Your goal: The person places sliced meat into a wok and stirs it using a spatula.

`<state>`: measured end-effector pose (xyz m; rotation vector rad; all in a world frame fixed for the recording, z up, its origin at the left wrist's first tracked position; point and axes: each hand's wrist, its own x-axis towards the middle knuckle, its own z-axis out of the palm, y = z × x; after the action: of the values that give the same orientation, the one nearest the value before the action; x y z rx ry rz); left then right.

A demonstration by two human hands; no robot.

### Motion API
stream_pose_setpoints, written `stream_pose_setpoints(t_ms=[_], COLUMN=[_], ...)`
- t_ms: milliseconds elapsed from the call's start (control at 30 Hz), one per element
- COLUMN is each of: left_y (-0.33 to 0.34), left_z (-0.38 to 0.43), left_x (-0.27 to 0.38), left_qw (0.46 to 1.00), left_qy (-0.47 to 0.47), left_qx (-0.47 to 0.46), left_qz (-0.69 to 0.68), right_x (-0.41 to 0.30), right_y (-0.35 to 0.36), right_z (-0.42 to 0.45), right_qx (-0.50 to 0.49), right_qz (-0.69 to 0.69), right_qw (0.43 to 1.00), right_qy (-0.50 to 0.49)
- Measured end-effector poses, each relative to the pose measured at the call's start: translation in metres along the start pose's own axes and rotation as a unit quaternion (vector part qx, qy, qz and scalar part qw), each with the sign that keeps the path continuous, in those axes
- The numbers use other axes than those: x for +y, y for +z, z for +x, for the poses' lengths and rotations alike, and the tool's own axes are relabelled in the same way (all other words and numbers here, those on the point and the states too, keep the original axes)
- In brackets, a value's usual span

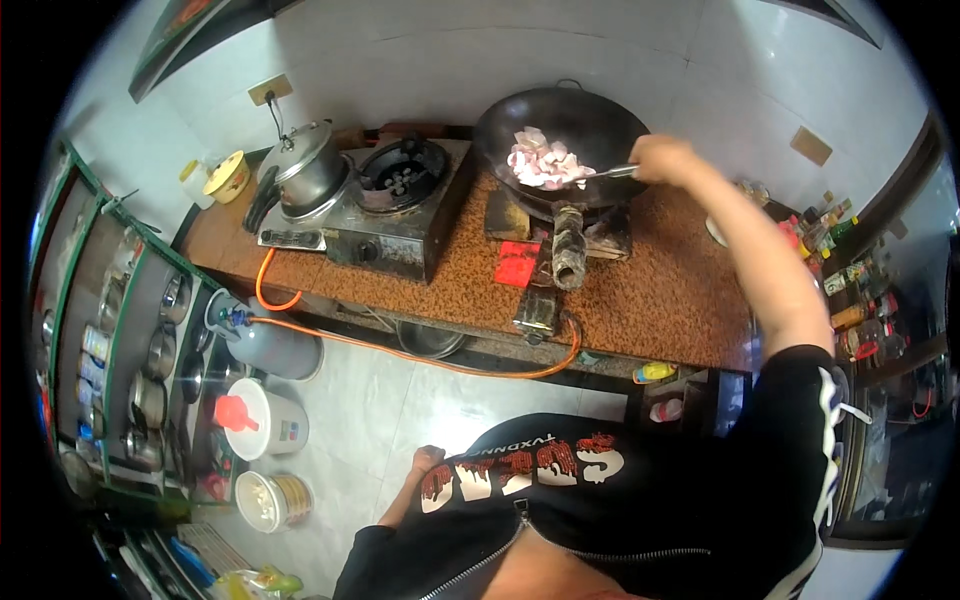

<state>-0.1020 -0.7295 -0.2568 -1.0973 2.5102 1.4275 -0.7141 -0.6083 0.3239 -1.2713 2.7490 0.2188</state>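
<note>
My right hand (664, 159) grips the handle of a metal spatula (611, 172) over a large dark wok (502, 112). The spatula's blade is among pale pink slices of meat (546, 159) heaped in the wok. A thick, worn wok handle (568, 247) points back toward me. The wok rests on a single gas burner (536, 315) on the speckled brown countertop (660, 292). Down by my waist, my left hand (429, 459) hangs away from the counter; its fingers are partly hidden, and I cannot tell whether it holds anything.
Left of the wok, a pressure cooker (306, 169) sits on a two-burner gas stove (382, 240). An orange hose (420, 361) runs from the gas cylinder (274, 341) to the single burner. White buckets (262, 420) stand on the floor beside a green-framed shelf (112, 300). Bottles (847, 281) crowd the right.
</note>
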Motion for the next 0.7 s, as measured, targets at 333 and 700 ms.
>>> stream_pose_setpoints(t_ms=[333, 700], left_y=[-0.013, -0.015], left_z=[-0.035, -0.005], left_x=[0.013, 0.028], left_qw=[0.979, 0.975], left_qy=[-0.158, 0.001], left_qx=[-0.013, -0.052], left_qz=[0.130, 0.215], right_x=[0.003, 0.026], right_y=[0.075, 0.051], right_z=[0.032, -0.054], right_qx=[0.308, 0.429], right_qz=[-0.182, -0.321], right_qw=[0.933, 0.838], right_qy=[0.046, -0.107])
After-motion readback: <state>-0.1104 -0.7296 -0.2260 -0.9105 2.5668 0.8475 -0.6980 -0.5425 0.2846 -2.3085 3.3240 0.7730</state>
